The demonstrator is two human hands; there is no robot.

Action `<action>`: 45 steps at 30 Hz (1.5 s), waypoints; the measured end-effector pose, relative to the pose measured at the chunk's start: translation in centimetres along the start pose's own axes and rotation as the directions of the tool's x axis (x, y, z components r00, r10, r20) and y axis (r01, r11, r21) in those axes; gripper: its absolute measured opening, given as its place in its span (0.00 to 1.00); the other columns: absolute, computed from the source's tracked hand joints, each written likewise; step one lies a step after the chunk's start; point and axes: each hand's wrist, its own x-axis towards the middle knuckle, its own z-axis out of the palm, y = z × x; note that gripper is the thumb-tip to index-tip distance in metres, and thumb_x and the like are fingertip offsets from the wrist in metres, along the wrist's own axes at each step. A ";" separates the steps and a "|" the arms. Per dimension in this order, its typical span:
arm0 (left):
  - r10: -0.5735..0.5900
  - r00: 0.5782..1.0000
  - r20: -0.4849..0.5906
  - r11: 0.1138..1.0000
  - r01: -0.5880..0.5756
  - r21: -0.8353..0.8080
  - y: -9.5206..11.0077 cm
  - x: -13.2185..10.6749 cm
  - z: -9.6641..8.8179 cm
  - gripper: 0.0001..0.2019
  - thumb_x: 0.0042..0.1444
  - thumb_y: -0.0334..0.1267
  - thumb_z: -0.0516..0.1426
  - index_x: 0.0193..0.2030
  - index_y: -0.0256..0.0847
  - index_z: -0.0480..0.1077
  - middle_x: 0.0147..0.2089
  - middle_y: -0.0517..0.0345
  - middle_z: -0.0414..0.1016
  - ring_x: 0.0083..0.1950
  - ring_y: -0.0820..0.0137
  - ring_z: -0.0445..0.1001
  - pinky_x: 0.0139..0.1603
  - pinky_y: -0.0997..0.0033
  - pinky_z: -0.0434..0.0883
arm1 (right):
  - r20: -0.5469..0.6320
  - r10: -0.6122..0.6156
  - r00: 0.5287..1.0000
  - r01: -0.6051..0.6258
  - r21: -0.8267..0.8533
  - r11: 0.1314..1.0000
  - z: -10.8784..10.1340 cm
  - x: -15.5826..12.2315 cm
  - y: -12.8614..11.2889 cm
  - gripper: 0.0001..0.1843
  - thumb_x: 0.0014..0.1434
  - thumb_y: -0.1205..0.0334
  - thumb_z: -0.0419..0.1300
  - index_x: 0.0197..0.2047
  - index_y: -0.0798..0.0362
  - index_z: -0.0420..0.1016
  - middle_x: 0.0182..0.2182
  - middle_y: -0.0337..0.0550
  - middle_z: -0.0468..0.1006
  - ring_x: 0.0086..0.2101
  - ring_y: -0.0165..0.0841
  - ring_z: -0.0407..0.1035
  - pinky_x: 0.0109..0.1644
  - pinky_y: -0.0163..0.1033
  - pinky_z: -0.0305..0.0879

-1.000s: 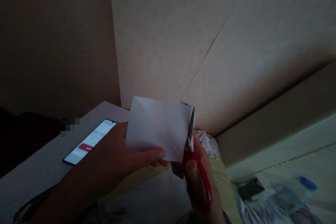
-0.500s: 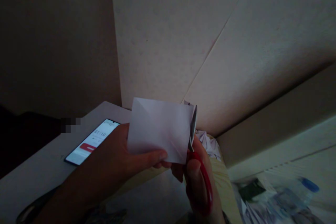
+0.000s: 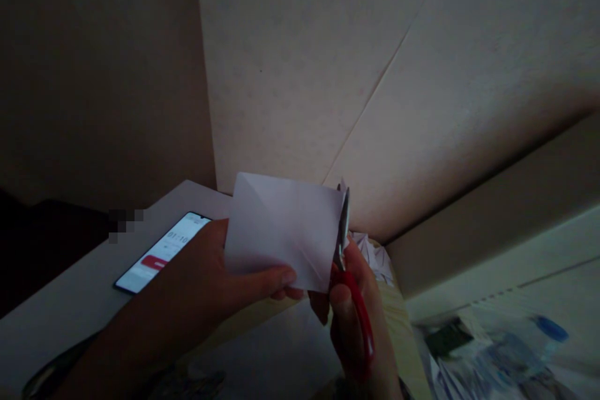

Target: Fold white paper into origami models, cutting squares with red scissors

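Observation:
My left hand (image 3: 253,284) grips a white sheet of paper (image 3: 285,225) by its lower left, thumb on the near face and fingers behind. A diagonal crease runs from the sheet's upper left corner. My right hand (image 3: 356,312) is closed round the red handles of a pair of scissors (image 3: 363,319). Their metal blades point upward along the paper's right edge, nearly closed, with a small sliver of paper showing beside the tips. Some of my right fingers are hidden behind the handles.
A lit phone (image 3: 162,253) lies on the white tabletop (image 3: 60,300) at left. Folded white papers (image 3: 372,256) sit on a yellowish surface (image 3: 407,337) behind my right hand. At lower right are a blue-capped clear bottle (image 3: 550,328) and a dark green item (image 3: 447,337). Walls rise behind.
The scissor blades have come closer together at the paper's right edge, and the strip beside them has shifted. Both hands and the sheet have moved slightly left.

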 end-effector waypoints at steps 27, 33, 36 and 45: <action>-0.211 0.977 -0.032 0.977 0.209 -0.051 1.6 -0.6 0.2 0.10 0.40 0.41 0.66 0.28 0.42 0.73 0.23 0.65 0.81 0.28 0.65 0.80 0.31 0.71 0.74 | 0.034 -0.048 0.998 0.045 0.067 0.997 0.4 -0.2 1.2 0.32 0.50 0.31 0.60 0.51 0.42 0.66 0.39 0.43 0.78 0.35 0.42 0.74 0.36 0.45 0.72; -0.200 0.980 0.013 0.977 0.200 -0.079 0.3 0.0 0.1 0.11 0.37 0.44 0.68 0.27 0.46 0.74 0.22 0.64 0.81 0.27 0.63 0.81 0.29 0.70 0.76 | 0.005 0.020 1.000 -0.020 -0.001 1.000 0.0 -0.4 0.6 0.37 0.48 0.29 0.60 0.52 0.44 0.65 0.38 0.43 0.77 0.36 0.41 0.74 0.38 0.44 0.73; -0.138 0.990 0.040 0.987 0.141 -0.079 -0.3 0.3 -0.1 0.10 0.36 0.46 0.68 0.24 0.47 0.74 0.21 0.66 0.80 0.25 0.64 0.80 0.27 0.71 0.76 | -0.008 0.037 0.999 -0.037 -0.002 0.999 0.1 -0.4 0.6 0.37 0.46 0.29 0.61 0.51 0.46 0.66 0.37 0.42 0.77 0.35 0.40 0.74 0.37 0.43 0.73; -0.186 0.983 -0.005 0.978 0.184 -0.095 2.1 -0.7 0.2 0.06 0.41 0.38 0.66 0.27 0.42 0.74 0.22 0.66 0.81 0.27 0.67 0.80 0.30 0.73 0.73 | -0.028 0.031 0.999 -0.031 -0.022 0.999 0.2 -0.1 0.3 0.36 0.43 0.28 0.62 0.44 0.47 0.67 0.30 0.41 0.77 0.25 0.35 0.68 0.24 0.37 0.61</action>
